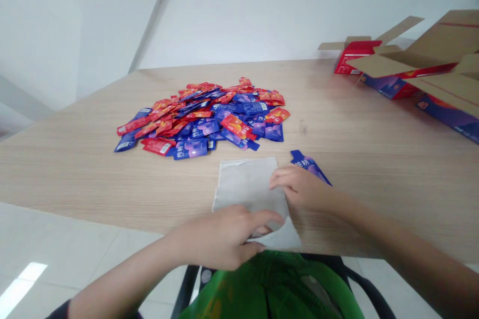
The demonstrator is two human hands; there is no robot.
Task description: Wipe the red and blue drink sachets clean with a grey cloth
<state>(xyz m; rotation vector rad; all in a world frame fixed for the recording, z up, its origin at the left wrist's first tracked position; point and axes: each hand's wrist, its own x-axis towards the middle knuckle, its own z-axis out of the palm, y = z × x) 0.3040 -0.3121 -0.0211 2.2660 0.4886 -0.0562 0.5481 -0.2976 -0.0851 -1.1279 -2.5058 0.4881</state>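
A flat pale grey cloth pouch (247,184) lies at the near edge of the wooden table (374,159). My left hand (224,237) pinches its near open end, thumb and fingers closed on the fabric. My right hand (303,189) rests on the pouch's right edge with its fingers curled, and it holds a blue sachet (309,164) whose far end sticks out beyond the fingers. A heap of several red and blue sachets (209,117) lies farther back, left of centre.
Opened red and blue cardboard boxes (411,70) with raised flaps stand at the back right of the table. A green thing (277,289) sits on my lap on a black chair. White walls rise behind; pale floor tiles show at the left.
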